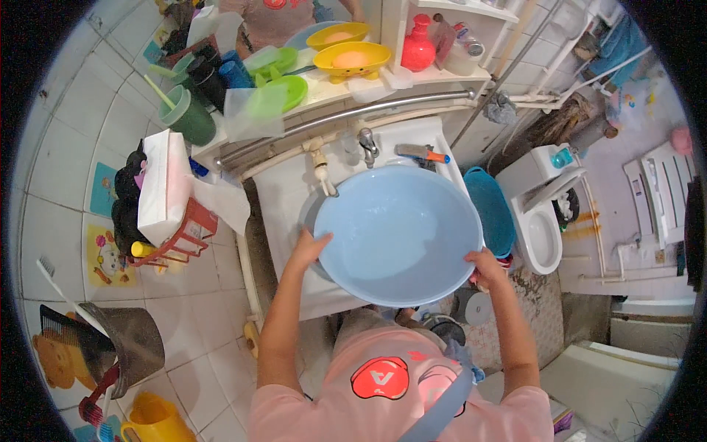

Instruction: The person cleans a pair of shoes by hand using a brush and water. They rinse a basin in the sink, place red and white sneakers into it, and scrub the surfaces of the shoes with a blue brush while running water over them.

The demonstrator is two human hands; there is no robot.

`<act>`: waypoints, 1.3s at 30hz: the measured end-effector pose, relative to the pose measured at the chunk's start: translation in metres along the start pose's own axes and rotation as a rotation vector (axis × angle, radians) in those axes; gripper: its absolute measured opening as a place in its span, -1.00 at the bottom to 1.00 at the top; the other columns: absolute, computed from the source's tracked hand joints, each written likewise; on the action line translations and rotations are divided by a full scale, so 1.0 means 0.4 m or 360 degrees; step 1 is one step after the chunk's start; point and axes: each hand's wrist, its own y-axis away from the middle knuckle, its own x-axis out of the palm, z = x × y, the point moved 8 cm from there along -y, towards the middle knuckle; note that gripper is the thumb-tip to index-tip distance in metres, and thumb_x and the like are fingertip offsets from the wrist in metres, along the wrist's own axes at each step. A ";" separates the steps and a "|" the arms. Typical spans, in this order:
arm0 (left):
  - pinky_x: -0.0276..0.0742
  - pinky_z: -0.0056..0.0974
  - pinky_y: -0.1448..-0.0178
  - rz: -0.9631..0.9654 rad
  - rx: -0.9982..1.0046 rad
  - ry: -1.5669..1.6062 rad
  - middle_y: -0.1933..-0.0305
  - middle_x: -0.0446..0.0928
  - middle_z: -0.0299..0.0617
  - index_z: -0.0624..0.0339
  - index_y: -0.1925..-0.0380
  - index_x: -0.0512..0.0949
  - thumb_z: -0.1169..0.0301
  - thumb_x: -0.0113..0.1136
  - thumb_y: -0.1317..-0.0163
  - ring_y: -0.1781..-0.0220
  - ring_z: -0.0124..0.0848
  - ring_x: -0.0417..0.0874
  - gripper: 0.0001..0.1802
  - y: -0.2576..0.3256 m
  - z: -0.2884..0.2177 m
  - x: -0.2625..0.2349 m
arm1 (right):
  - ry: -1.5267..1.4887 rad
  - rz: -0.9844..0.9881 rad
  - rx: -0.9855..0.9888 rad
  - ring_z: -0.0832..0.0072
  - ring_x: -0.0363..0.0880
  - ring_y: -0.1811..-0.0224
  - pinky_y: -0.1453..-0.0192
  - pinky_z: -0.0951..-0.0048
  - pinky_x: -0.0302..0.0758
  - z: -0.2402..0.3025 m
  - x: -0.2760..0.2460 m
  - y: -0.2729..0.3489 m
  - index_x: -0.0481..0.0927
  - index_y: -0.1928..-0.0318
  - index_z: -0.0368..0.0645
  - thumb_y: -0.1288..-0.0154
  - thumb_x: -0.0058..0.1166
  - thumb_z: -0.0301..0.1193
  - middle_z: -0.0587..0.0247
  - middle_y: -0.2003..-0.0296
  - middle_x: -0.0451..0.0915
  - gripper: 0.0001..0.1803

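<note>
At frame centre, left hand (312, 248) and right hand (486, 268) clamp a blue plastic basin (398, 300) by its rim, the surest hold for probably stiff, slippery plastic.

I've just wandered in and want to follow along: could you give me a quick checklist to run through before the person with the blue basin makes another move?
1. Left hand on the rim: ok, it holds the left side of the blue basin.
2. Right hand on the rim: ok, it holds the right side.
3. Basin wholly over the sink: not ok, it reaches past the sink's edge.
4. Basin resting on the sink: cannot tell, its underside is hidden.
5. Water in the basin: cannot tell, shine shows but no clear waterline.
6. Orange-tipped tool outside the basin: ok, it lies behind it.
</note>
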 end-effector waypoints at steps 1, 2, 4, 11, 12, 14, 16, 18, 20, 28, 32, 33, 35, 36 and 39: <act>0.55 -0.15 0.05 0.0378 -0.0173 0.0272 -0.09 0.39 0.07 0.35 -0.16 0.22 0.32 0.18 -0.07 0.01 -0.17 0.54 -0.34 0.023 0.021 0.061 | -0.0013 -0.0006 -0.0001 0.43 0.51 0.64 0.78 0.53 0.40 0.009 -0.021 0.008 0.29 -0.02 -0.45 -0.03 -0.09 -0.49 0.04 0.42 0.52 -0.51; 0.55 -0.15 0.05 0.0392 -0.0165 0.0260 -0.09 0.39 0.07 0.35 -0.16 0.22 0.32 0.18 -0.07 0.01 -0.17 0.54 -0.34 0.044 0.005 0.078 | -0.0011 0.0030 -0.0016 0.43 0.49 0.66 0.79 0.52 0.39 0.032 -0.035 0.026 0.29 -0.02 -0.45 -0.03 -0.09 -0.50 0.05 0.43 0.52 -0.51; 0.52 -0.27 0.52 0.0331 -0.0162 0.0720 0.23 0.53 -0.06 0.39 -0.01 0.34 0.44 0.10 0.03 0.37 -0.28 0.61 -0.47 0.085 -0.052 0.102 | -0.0008 0.0020 -0.0079 0.43 0.51 0.67 0.80 0.51 0.40 0.054 -0.082 0.035 0.28 -0.02 -0.46 -0.04 -0.10 -0.51 0.05 0.43 0.53 -0.52; 0.58 -0.23 0.28 0.0543 -0.0011 0.0805 0.07 0.46 -0.05 0.33 -0.08 0.26 0.47 0.04 -0.05 0.17 -0.31 0.57 -0.47 0.191 -0.304 0.156 | -0.0154 -0.0170 -0.0073 0.34 0.62 0.46 0.67 0.48 0.54 0.069 -0.221 0.099 0.18 -0.15 -0.42 -0.01 -0.11 -0.52 -0.10 0.23 0.50 -0.39; 0.58 -0.25 0.28 0.0540 0.0085 0.0729 0.08 0.46 -0.05 0.32 -0.09 0.24 0.46 0.04 -0.06 0.18 -0.33 0.57 -0.47 0.203 -0.344 0.165 | -0.0081 -0.0125 -0.0040 0.27 0.61 0.29 0.47 0.41 0.62 0.049 -0.238 0.095 0.18 -0.17 -0.41 0.00 -0.11 -0.51 -0.12 0.11 0.47 -0.36; 0.57 -0.27 0.28 0.0573 0.0196 0.0645 0.08 0.45 -0.06 0.32 -0.10 0.22 0.44 0.04 -0.08 0.18 -0.35 0.56 -0.46 0.227 -0.407 0.189 | -0.0166 -0.0114 -0.0131 0.23 0.59 0.21 0.34 0.35 0.62 -0.047 -0.297 0.039 0.17 -0.19 -0.39 0.00 -0.10 -0.50 -0.10 0.08 0.46 -0.34; 0.54 -0.27 0.32 0.0293 0.0422 0.0449 0.17 0.45 0.02 0.37 0.02 0.25 0.49 0.02 -0.09 0.25 -0.32 0.56 -0.57 0.237 -0.439 0.155 | -0.0296 -0.0015 -0.0238 0.17 0.48 0.00 -0.02 0.19 0.49 -0.078 -0.267 0.019 0.18 -0.22 -0.32 -0.03 -0.07 -0.53 -0.03 -0.02 0.43 -0.35; 0.50 -0.25 0.21 0.0290 0.0631 0.0219 0.14 0.44 0.02 0.35 0.01 0.23 0.48 0.04 -0.11 0.20 -0.31 0.54 -0.57 0.218 -0.429 0.161 | -0.0327 -0.0076 -0.0325 0.17 0.47 -0.01 -0.05 0.18 0.45 -0.131 -0.271 -0.011 0.19 -0.22 -0.32 -0.06 -0.05 -0.54 0.00 -0.03 0.43 -0.36; 0.47 -0.22 0.11 0.0255 0.0829 -0.0015 0.12 0.43 0.01 0.32 0.01 0.21 0.47 0.07 -0.12 0.15 -0.30 0.52 -0.56 0.186 -0.394 0.155 | -0.0383 -0.0226 -0.0346 0.25 0.42 -0.05 -0.11 0.22 0.35 -0.142 -0.264 -0.021 0.21 -0.22 -0.29 -0.14 -0.01 -0.56 0.07 -0.05 0.43 -0.41; 0.42 -0.20 0.03 0.0168 0.0607 0.0403 0.13 0.44 0.04 0.32 0.11 0.27 0.50 0.09 -0.14 0.09 -0.27 0.49 -0.67 -0.019 -0.223 0.262 | -0.0045 -0.0827 -0.1085 0.41 0.44 0.03 -0.04 0.39 0.35 -0.029 -0.314 0.068 0.30 -0.14 -0.27 -0.22 0.03 -0.49 0.15 0.03 0.47 -0.53; 0.49 -0.29 0.43 -0.0131 0.0589 0.0380 0.24 0.47 -0.15 0.24 0.06 0.26 0.37 0.07 -0.22 0.35 -0.40 0.53 -0.65 -0.128 -0.104 0.434 | 0.0064 -0.1061 -0.1296 0.45 0.45 0.09 0.00 0.42 0.37 0.081 -0.325 0.180 0.37 -0.07 -0.28 -0.23 0.03 -0.45 0.17 0.10 0.50 -0.61; 0.48 -0.29 0.42 -0.0147 0.0423 0.0407 0.30 0.48 -0.16 0.26 0.10 0.31 0.31 0.08 -0.22 0.39 -0.41 0.52 -0.66 -0.136 -0.086 0.468 | 0.0154 -0.1125 -0.1315 0.46 0.46 0.13 0.02 0.43 0.37 0.110 -0.331 0.215 0.41 -0.02 -0.28 -0.22 0.03 -0.45 0.18 0.13 0.52 -0.65; 0.47 -0.30 0.41 -0.0048 0.0413 0.0416 0.36 0.48 -0.17 0.27 0.17 0.37 0.29 0.10 -0.20 0.41 -0.41 0.51 -0.69 -0.115 -0.117 0.513 | 0.0251 -0.1232 -0.1314 0.48 0.47 0.16 0.04 0.44 0.38 0.112 -0.370 0.248 0.45 0.03 -0.29 -0.22 0.02 -0.45 0.20 0.16 0.53 -0.69; 0.46 -0.31 0.40 0.0023 0.0406 0.0416 0.42 0.49 -0.18 0.29 0.23 0.42 0.27 0.11 -0.19 0.44 -0.42 0.50 -0.70 -0.100 -0.139 0.530 | 0.0229 -0.1252 -0.1271 0.48 0.48 0.18 0.06 0.46 0.38 0.102 -0.402 0.245 0.48 0.07 -0.29 -0.20 0.02 -0.47 0.20 0.18 0.54 -0.72; 0.46 -0.31 0.33 0.0241 0.0372 0.0315 0.40 0.51 -0.17 0.32 0.29 0.49 0.30 0.16 -0.15 0.40 -0.41 0.52 -0.73 -0.081 -0.181 0.489 | 0.0199 -0.1260 -0.1141 0.49 0.49 0.20 0.08 0.46 0.39 0.062 -0.433 0.235 0.51 0.12 -0.30 -0.16 0.01 -0.51 0.20 0.19 0.54 -0.74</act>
